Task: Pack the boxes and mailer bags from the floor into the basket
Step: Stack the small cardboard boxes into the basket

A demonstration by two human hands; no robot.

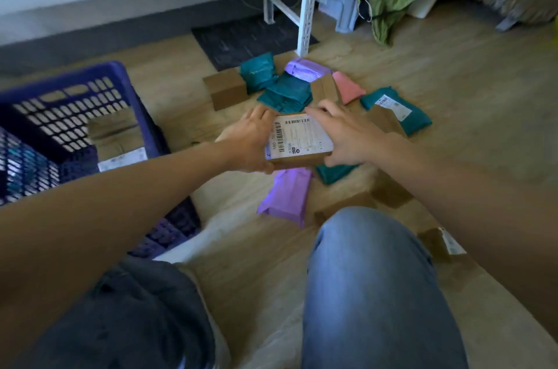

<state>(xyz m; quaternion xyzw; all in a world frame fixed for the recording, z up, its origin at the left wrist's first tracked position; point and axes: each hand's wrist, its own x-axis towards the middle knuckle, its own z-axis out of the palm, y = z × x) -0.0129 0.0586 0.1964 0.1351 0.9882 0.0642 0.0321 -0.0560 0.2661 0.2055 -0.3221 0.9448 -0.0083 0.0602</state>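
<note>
The box (pixel 297 142) was held between both hands, just above the pile on the floor (pixel 453 157) and a little to the right of the basket (pixel 69 78). The left hand (pixel 250 139) gripped its left end, fingers curled over the far edge. The right hand (pixel 347 136) clamped the right end, fingers spread across the top and thumb at the near edge.

The step in hand looked to be the carry to the basket. To do it well, I judged, the box should go level, swing left over the near rim and be set down flat beside the packed boxes (pixel 114 133), not dropped, so that room was left for more. Two hands seemed more than the weight called for, but they gave sure control.

The box was plain brown cardboard, flat and oblong, with a white shipping label and barcode over most of its top. It looked rigid and easy to stack.

Just under it lay a purple mailer (pixel 287 196). Beyond it were teal mailers (pixel 287 93), a pink mailer (pixel 347 86) and loose boxes (pixel 225 87). Much of the task appeared left to do. A knee (pixel 368 263) in jeans showed nearest the camera.
</note>
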